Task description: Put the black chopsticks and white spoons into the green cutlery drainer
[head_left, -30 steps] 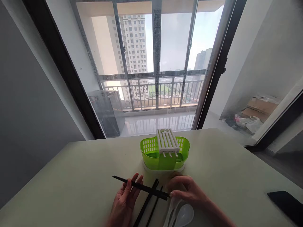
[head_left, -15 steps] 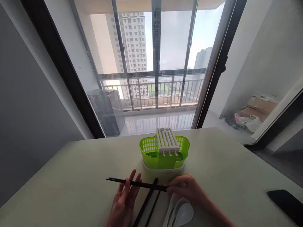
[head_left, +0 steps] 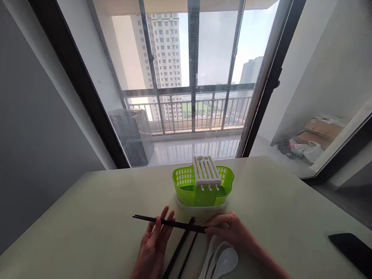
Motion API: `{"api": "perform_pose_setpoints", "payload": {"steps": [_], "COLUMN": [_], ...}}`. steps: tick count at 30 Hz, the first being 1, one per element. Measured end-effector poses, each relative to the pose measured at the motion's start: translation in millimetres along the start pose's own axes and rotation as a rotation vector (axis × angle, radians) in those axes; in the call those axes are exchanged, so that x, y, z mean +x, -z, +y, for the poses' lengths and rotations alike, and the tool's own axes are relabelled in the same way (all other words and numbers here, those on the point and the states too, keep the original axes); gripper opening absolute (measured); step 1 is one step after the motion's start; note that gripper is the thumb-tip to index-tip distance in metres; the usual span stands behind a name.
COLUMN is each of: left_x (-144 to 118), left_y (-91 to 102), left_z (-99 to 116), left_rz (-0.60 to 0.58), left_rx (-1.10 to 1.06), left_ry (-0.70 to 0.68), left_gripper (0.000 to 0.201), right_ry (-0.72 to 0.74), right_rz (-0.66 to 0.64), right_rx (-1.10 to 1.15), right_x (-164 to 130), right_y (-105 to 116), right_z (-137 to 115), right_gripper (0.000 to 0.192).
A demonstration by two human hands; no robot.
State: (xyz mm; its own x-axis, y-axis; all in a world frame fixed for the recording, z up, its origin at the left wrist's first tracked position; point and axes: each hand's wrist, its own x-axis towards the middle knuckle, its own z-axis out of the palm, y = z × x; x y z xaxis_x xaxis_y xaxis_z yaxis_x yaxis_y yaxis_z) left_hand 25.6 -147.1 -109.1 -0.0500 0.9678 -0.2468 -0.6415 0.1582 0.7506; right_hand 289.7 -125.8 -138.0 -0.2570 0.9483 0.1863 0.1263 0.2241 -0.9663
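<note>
A pair of dark chopsticks spans between my two hands, just above the table. My left hand has its thumb and fingers closed around them near the thinner left part. The thicker right end is pinched by my right hand. Below lie more dark chopsticks on the table, pointing away from me. White spoons rest partly stacked under my right hand. Beyond the hands stands a green basket with a white slotted rack across its top and a white base tray.
The pale table ends at a glass sliding door with a dark frame. A black flat object lies at the table's right edge. Past the glass are a dark cabinet-like box and a cardboard pile with bags.
Both hands keep hold of the chopsticks, whose left tips have shifted slightly up and right. The whole view has moved a little; the basket, spoons and other chopsticks stay in place.
</note>
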Motion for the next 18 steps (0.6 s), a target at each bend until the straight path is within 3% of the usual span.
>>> {"api": "perform_pose_setpoints", "payload": {"steps": [6,18], "left_x": [-0.7,-5.5], "left_y": [-4.8,-9.6], "left_z": [0.2,5.3], "left_rz": [0.027,0.032], "left_rx": [-0.026,-0.008], "left_ry": [0.023,0.008], "left_gripper": [0.005,0.010], "right_ry": [0.014,0.033], "right_rz": [-0.035,-0.030], "right_rx": [0.030,-0.058], "right_x": [-0.3,-1.1], "right_y": [-2.8,-0.7], "right_z": [3.8,-2.2], "right_gripper": [0.018,0.037]}}
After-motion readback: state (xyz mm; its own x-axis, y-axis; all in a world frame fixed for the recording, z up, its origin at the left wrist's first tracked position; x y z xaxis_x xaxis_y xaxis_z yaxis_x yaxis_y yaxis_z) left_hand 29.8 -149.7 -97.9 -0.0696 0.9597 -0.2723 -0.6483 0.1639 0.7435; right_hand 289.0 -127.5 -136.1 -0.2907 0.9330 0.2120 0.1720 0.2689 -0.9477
